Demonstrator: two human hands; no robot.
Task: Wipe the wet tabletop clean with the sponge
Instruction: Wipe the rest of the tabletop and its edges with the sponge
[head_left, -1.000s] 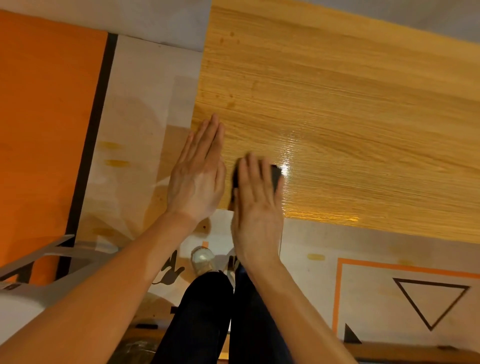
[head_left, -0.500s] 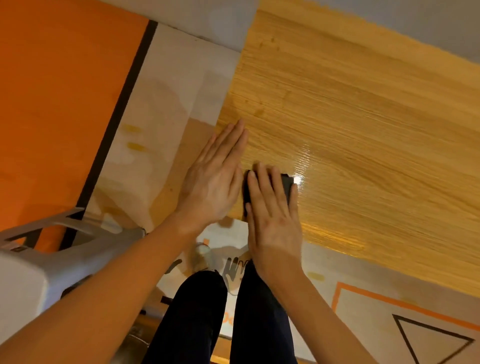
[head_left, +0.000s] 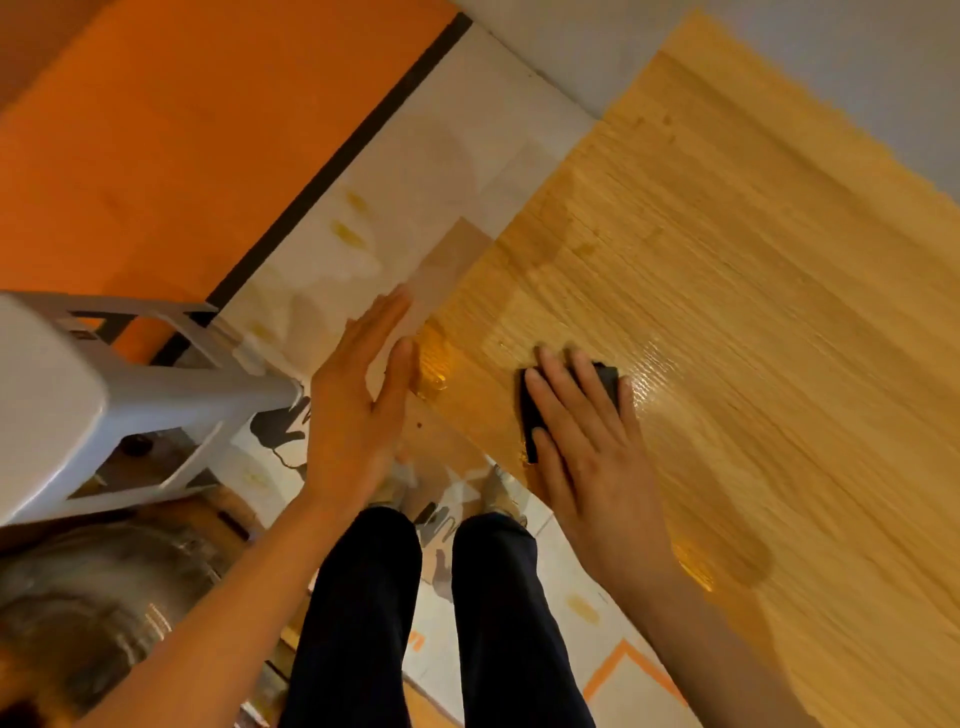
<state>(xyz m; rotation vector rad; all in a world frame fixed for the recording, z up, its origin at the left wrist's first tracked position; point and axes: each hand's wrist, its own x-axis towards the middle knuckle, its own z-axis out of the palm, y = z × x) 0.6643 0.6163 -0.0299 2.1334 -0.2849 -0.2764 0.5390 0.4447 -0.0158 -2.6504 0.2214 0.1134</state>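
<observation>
Warm, dim indoor light w/ glare on the wet tabletop (head_left: 727, 312) near centre. Soft shadows; edges are blurred and bent by wide-angle lens.

Sponge (head_left: 605, 382) on tabletop (head_left: 753, 312); stool (head_left: 78, 405) left

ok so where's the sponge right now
In the head view the dark sponge lies on the wooden tabletop near its front edge, pressed flat under the right hand, with a shiny wet patch just beside it.
</observation>
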